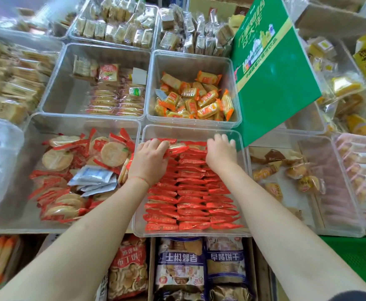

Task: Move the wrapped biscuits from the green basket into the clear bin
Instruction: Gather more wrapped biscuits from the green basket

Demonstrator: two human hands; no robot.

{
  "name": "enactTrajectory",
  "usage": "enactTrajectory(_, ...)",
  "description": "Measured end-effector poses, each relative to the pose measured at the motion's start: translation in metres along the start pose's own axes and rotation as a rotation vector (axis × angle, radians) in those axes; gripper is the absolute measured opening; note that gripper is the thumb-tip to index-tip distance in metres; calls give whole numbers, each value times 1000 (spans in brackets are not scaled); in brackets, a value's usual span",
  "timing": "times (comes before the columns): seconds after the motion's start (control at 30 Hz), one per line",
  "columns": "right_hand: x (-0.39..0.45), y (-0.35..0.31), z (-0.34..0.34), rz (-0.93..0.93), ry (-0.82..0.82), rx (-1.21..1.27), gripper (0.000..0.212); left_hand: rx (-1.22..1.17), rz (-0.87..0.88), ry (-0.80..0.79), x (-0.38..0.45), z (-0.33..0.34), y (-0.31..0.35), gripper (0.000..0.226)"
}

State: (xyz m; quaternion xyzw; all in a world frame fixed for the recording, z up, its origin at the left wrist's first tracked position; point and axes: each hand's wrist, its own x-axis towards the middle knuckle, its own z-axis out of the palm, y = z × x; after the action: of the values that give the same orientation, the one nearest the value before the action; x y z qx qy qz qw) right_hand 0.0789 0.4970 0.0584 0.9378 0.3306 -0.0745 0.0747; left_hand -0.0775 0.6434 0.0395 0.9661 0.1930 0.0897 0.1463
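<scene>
Operator: Report hand positions.

Inspector: Both forearms extend forward over the clear bin (244, 170). The left hand (150, 161) lies palm-down at the far left of the bin, fingers curled round the end of one red-wrapped biscuit packet (177, 147) in the back row. The right hand (221, 152) rests at the far right of the same row, fingers bent down onto the packets; whether it grips one cannot be determined.

Operator: Condition of the wrapped biscuits?

Inspector: The wrapped biscuits (192, 199) stand on edge in three tight columns inside the bin (red crimped film, glossy). The bin is transparent rigid plastic, rectangular, with rounded corners.

Operator: Surroundings?

Inspector: The bin to the left (15, 203) holds round rice crackers (112, 154) lying loose in red-edged wrappers. The bin behind (194, 59) holds orange-yellow packets (207, 97). A green printed box (273, 83) leans at the right.
</scene>
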Motion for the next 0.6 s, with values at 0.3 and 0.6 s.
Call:
enactTrajectory(0.3,-18,-54,-23,-359,179,232,24,-42,-17,24,1,0,1,44)
enactTrajectory(0.6,-15,30,-19,11,399,183,28,207,7,-178,3,5,1,56)
